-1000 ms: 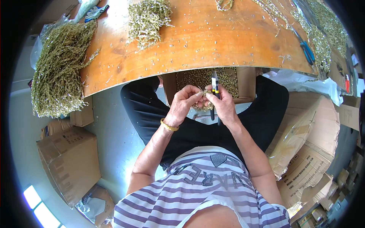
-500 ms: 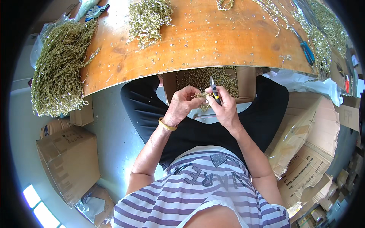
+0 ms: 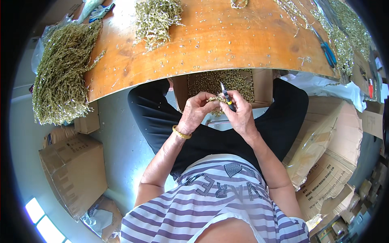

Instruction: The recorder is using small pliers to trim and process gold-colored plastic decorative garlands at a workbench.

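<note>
Above my lap, my left hand (image 3: 197,111) is closed in a pinch on one end of a short gold beaded strand (image 3: 218,99). My right hand (image 3: 241,115) pinches the strand's other side between thumb and finger. Tucked in that same right hand is a pair of small pliers (image 3: 228,99) with black-and-yellow handles, its metal tip pointing up and away from me. The fingers cover part of the strand and the tool. Just beyond both hands, under the table edge, sits a cardboard box (image 3: 263,89) holding many loose gold beads (image 3: 202,83).
The curved wooden table (image 3: 227,48) carries scattered beads, a big gold garland bundle (image 3: 67,73) hanging over its left edge, a smaller bundle (image 3: 157,22) and blue-handled pliers (image 3: 328,54). Cartons stand on the floor at left (image 3: 75,170) and right (image 3: 324,170).
The strand has shifted slightly between my fingertips, and both hands are a little closer together. The pliers' tip has tilted leftward; they stay in my right hand.
</note>
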`<state>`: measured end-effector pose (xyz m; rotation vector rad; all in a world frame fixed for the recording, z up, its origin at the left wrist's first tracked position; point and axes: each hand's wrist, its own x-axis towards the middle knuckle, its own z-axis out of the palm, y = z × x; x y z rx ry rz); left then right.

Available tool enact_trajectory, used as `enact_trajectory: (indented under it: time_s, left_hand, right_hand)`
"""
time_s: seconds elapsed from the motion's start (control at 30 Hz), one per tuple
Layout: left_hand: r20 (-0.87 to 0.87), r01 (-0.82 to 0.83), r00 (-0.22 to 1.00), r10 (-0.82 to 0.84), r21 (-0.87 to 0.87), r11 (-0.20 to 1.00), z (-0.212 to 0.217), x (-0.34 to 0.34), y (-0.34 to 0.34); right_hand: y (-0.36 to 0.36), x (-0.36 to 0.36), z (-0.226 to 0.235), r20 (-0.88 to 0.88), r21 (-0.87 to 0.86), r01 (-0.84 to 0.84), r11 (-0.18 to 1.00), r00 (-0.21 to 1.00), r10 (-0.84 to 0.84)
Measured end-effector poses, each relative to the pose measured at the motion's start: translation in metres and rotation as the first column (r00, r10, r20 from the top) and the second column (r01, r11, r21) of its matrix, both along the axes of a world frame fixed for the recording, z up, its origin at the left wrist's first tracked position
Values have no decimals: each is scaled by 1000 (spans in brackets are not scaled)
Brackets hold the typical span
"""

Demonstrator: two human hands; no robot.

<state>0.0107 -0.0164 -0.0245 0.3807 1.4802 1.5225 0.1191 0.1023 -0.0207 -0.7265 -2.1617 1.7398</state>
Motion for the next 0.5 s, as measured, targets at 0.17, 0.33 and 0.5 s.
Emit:
enact_trajectory:
  time_s: [0.17, 0.33, 0.5]
  left_hand:
    - [73, 98, 993, -94, -59, 993, 1, -8, -2]
    - [579, 180, 776, -249, 175, 968, -7, -27, -6]
    - [631, 114, 742, -224, 211, 971, -7, -22, -3]
  right_hand:
    - [2, 1, -6, -14, -21, -11, 1000, 1000, 11]
    - [2, -1, -8, -60, -451, 15, 892, 997, -47]
    - [11, 0, 0, -33, -833, 20, 553, 996, -86]
